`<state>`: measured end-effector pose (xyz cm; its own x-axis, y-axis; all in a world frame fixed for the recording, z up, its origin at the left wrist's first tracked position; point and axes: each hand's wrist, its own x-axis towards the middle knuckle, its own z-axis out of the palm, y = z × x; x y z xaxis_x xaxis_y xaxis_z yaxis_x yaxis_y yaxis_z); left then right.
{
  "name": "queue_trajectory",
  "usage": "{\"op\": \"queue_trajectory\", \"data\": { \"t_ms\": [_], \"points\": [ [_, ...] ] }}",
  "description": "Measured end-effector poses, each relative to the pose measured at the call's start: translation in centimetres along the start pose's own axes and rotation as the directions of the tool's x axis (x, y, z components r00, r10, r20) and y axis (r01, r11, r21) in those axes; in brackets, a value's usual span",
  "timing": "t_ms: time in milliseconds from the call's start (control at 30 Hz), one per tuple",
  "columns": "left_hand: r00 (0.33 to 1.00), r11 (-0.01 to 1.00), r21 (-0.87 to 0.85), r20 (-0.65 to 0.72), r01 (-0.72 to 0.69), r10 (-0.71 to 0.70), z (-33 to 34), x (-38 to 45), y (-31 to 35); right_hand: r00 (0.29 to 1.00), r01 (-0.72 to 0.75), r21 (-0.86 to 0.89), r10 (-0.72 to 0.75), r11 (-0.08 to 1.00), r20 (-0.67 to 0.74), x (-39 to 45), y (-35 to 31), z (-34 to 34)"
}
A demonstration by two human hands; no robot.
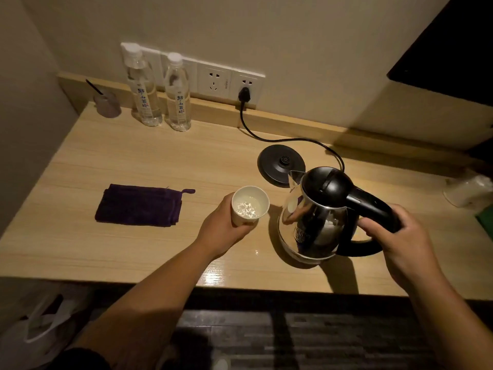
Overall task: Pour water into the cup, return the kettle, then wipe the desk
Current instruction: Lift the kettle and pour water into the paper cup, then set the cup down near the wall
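blue vertical Chinese chars on two water bottles (145, 94), illegible; kettle (312, 222) label unreadable

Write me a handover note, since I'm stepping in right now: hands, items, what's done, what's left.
Left hand grips the white cup, which holds some water.
Right hand holds the kettle by its handle, upright, just right of the cup; no stream shows.
The base stands bare behind the kettle, plugged in.
The purple cloth lies folded left of the cup.
Left: top up if needed, return the kettle, wipe the desk.
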<state>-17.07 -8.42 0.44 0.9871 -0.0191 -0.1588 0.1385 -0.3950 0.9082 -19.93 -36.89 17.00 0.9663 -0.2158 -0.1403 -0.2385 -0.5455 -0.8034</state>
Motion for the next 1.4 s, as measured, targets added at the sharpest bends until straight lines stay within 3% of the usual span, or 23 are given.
{"op": "queue_trajectory", "data": {
  "t_ms": [200, 533, 867, 967, 1033, 1100, 1133, 1233, 1400],
  "points": [
    [1.0, 1.0, -0.012, -0.01, 0.016, -0.017, 0.1, -0.2, 0.6, 0.95, -0.043, 0.243, 0.114, 0.969, -0.289, -0.1, 3.6, 1.0],
    [0.999, 0.999, -0.012, -0.004, 0.037, -0.037, 0.1, -0.2, 0.7, 0.874, -0.028, 0.337, 0.186, 0.941, -0.448, 1.9, 6.0, 2.2],
    [1.0, 1.0, 0.015, 0.003, 0.014, -0.014, -0.1, -0.3, 1.0, 0.914, -0.04, 0.207, 0.119, 0.978, -0.387, 2.2, 7.6, 1.6],
    [1.0, 1.0, 0.01, 0.01, 0.015, -0.015, -0.2, -0.3, 1.1, 0.882, -0.078, 0.185, 0.154, 0.98, -0.444, 0.4, 7.6, 1.3],
    [1.0, 1.0, 0.007, 0.011, 0.006, -0.006, -0.3, -0.3, 1.1, 0.858, 0.041, -0.039, -0.056, 0.998, -0.511, -2.1, 6.9, 2.1],
    [1.0, 1.0, 0.01, 0.018, 0.003, -0.003, -0.3, -0.3, 1.2, 0.862, 0.237, -0.28, -0.334, 0.93, -0.382, -4.4, 6.1, 4.1],
    [1.0, 1.0, 0.006, 0.023, 0.006, -0.006, -0.4, -0.3, 1.2, 0.887, 0.302, -0.31, -0.385, 0.902, -0.256, -4.8, 5.7, 5.6],
    [0.999, 1.0, 0.001, 0.043, 0.013, -0.013, -0.7, -0.4, 1.5, 0.961, 0.257, -0.167, -0.233, 0.952, 0.151, -3.7, 4.8, 10.3],
    [0.995, 0.997, -0.071, 0.102, 0.02, -0.013, -1.5, -0.4, 2.4, 0.913, 0.053, 0.002, -0.049, 0.999, 0.405, 0.6, 3.4, 15.8]
  ]
}}
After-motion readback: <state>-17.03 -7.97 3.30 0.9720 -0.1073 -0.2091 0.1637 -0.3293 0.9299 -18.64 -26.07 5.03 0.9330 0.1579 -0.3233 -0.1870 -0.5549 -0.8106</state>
